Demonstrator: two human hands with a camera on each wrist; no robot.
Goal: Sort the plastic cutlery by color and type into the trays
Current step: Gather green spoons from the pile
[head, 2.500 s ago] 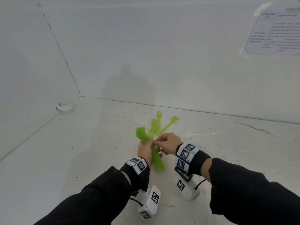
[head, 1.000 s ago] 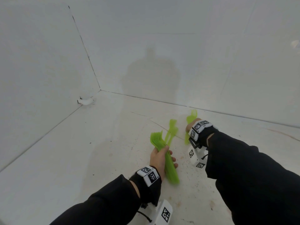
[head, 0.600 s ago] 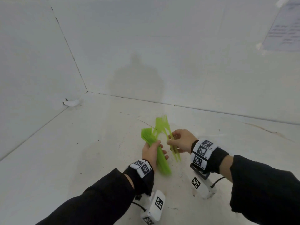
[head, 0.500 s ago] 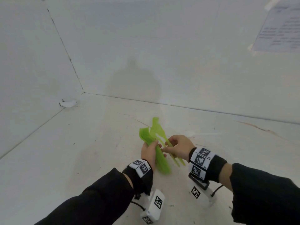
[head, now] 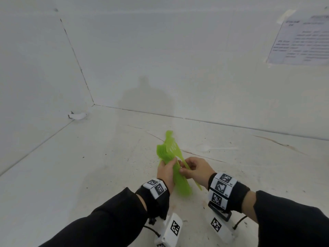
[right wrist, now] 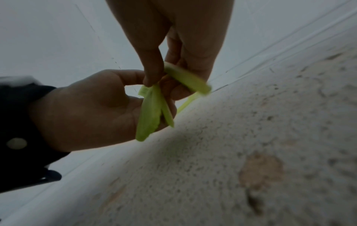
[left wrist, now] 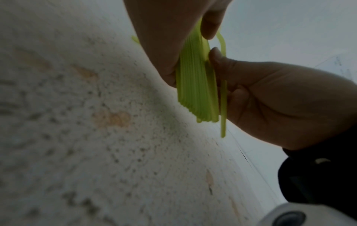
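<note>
Grip: left hand [head: 166,172] is wrapped round a bundle of green plastic forks [head: 175,173]; right hand [head: 195,171] pinches the handle of a single green fork [head: 188,168] against that bundle.
Place: both are held above the white speckled floor [head: 89,166], well clear of its back edge; no trays are visible.
Step, as I judge it: adding the fork to the stack.
Doing it well: line up the handles, nest the tines, then tighten the left hand.

The forks [head: 170,163] are thin green plastic — smooth, slightly see-through. The tabletop [head: 89,175] is matt white, rough and speckled, stained in patches. The sleeves [head: 110,220] are black cloth — matt.
</note>
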